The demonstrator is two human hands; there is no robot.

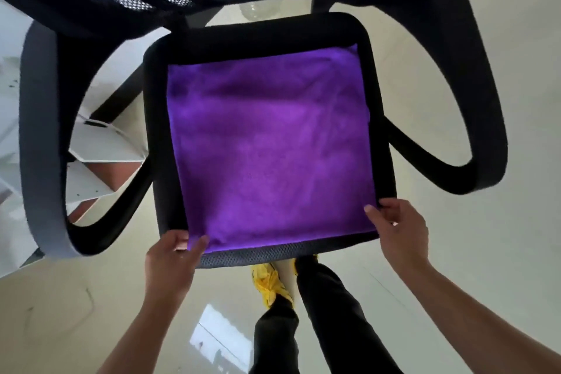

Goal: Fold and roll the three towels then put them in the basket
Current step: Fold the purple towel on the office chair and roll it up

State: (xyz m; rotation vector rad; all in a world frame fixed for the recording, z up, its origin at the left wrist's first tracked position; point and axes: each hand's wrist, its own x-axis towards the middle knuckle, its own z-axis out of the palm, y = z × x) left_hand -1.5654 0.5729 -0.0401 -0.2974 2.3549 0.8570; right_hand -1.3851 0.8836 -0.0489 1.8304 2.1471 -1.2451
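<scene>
Pale floor (501,48) is surrounding a black office chair (158,136), and on its seat a purple towel (270,146) is lying spread flat, filling nearly the whole cushion. From the left, the left hand (170,264) is pinching the near left corner of the towel, thumb on top and fingers below, while the right hand (397,231) is gripping the near right corner in the same way. I am judging that the work is only beginning (no fold or roll is showing yet), and the other two towels and the basket are not appearing in view.
</scene>
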